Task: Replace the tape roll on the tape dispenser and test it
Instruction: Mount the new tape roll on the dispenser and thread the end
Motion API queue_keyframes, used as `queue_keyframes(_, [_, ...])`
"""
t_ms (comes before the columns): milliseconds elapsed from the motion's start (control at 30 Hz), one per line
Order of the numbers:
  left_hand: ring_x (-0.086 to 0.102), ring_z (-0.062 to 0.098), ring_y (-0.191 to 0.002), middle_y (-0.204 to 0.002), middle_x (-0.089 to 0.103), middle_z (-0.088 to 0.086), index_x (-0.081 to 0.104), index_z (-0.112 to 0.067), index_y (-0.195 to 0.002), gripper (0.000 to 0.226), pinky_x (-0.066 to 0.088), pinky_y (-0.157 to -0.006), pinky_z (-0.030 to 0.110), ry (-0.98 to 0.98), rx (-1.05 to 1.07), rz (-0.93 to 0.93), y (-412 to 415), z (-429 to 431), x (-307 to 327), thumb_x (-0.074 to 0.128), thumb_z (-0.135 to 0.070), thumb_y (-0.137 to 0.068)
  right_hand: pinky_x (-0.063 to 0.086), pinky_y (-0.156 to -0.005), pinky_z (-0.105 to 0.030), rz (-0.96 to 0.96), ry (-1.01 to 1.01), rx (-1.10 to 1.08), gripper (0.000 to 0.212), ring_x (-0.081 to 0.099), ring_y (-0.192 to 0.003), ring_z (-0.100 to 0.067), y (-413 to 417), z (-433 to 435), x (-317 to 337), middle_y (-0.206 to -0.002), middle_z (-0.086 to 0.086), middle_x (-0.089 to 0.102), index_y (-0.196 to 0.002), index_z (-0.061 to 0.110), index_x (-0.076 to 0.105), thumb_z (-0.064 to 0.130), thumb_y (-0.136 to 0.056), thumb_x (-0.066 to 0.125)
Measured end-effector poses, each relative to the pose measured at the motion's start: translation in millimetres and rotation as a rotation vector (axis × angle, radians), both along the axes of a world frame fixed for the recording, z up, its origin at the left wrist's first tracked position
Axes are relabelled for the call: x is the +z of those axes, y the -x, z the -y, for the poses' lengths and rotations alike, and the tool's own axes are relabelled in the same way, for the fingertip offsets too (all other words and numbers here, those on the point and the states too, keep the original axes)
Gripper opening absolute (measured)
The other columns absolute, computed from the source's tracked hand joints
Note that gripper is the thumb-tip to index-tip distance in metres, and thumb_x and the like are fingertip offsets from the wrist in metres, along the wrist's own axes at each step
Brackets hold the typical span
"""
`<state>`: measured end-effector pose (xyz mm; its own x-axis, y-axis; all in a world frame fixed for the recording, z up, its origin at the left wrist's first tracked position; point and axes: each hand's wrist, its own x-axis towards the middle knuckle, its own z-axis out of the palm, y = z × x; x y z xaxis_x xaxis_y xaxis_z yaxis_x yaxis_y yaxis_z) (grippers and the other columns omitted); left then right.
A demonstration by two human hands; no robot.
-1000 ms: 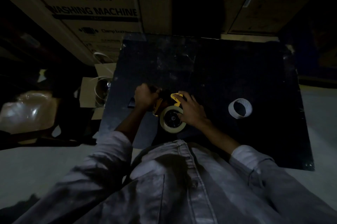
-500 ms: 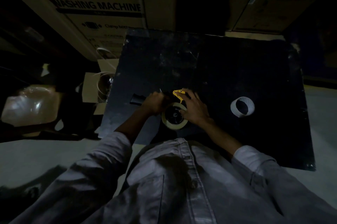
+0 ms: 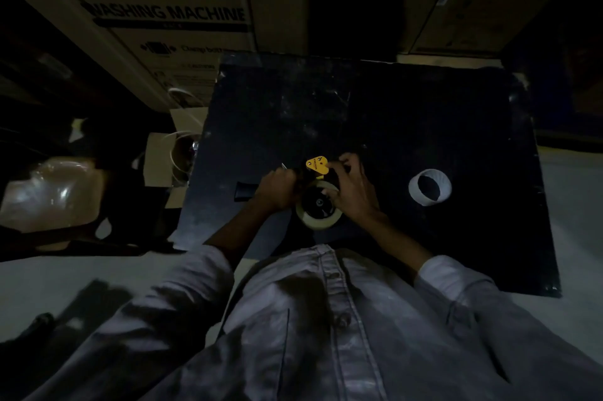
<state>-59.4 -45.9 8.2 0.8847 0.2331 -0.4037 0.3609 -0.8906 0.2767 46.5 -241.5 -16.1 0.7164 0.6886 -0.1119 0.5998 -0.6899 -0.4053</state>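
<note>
At the centre of the frame our left hand (image 3: 275, 190) is clenched round the tape dispenser (image 3: 315, 172) near its black handle (image 3: 245, 194), and just to the right our right hand (image 3: 354, 191) rests its fingers (image 3: 332, 193) on the new tape roll (image 3: 319, 209) seated on the hub below the yellow plate (image 3: 316, 165). We judge the threading step is in hand, so next we need the tape's free end drawn forward to the cutter. Further right the empty core (image 3: 430, 187) lies well apart on the black bench (image 3: 391, 113); the room is dim, with an LG washing machine carton (image 3: 156, 9) at upper left.
</note>
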Motion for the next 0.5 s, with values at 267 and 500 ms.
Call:
queue_keyframes(267, [0.073,0.043,-0.115,-0.131,0.074,0.016,0.052,-0.015,-0.153,0.079,0.062,-0.092,0.05,0.294,0.138,0.12,29,23,-42,0.077,-0.037,-0.081,0.054,-0.102,-0.043,-0.333,-0.058,0.047,0.049,0.065,-0.126,-0.035,16,-1,0,-0.138,-0.011,0.066,-0.152,0.023,0.063,0.034,-0.105,0.072])
queue_keyframes(500, [0.077,0.044,-0.101,-0.119,0.078,0.019,0.035,-0.017,-0.164,0.086,0.065,-0.085,0.052,0.259,0.192,0.158,40,41,-43,0.076,-0.033,-0.09,0.06,-0.096,-0.042,-0.363,-0.034,-0.138,0.038,0.073,-0.119,-0.03,12,4,-14,-0.132,-0.002,0.078,-0.139,0.036,0.073,0.047,-0.102,0.07])
